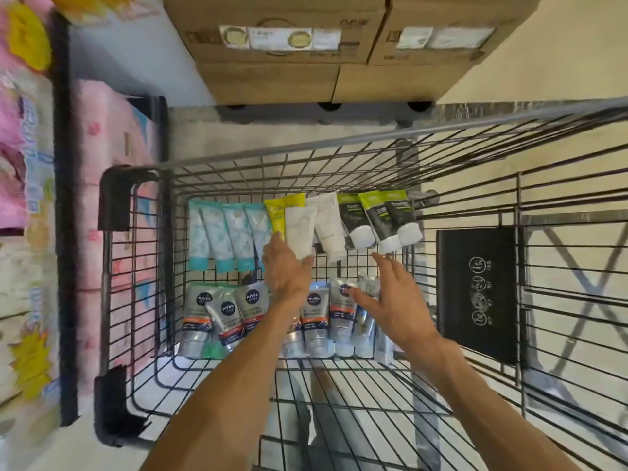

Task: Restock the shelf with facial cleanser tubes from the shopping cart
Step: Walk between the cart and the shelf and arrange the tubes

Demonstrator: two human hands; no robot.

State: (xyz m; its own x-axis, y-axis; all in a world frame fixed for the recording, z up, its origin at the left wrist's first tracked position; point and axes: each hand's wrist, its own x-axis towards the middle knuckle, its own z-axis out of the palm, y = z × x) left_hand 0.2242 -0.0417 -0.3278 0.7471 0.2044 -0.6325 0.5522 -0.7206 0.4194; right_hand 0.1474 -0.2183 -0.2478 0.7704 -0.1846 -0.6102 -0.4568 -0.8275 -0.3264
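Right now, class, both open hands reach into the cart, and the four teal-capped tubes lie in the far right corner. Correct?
Not quite. The head view shows the teal-capped tubes in the far left corner of the cart; black-and-green tubes lie far right. Left hand and right hand are open.

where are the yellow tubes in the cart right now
In the head view, the yellow tubes lie in the cart's far row, between the teal tubes and white tubes, just beyond the left hand.

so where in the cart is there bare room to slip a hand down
Bare wire floor nearest the person, below the Nivea tubes, and a thin strip between those and the teal tubes. Both tube rows are crowded.
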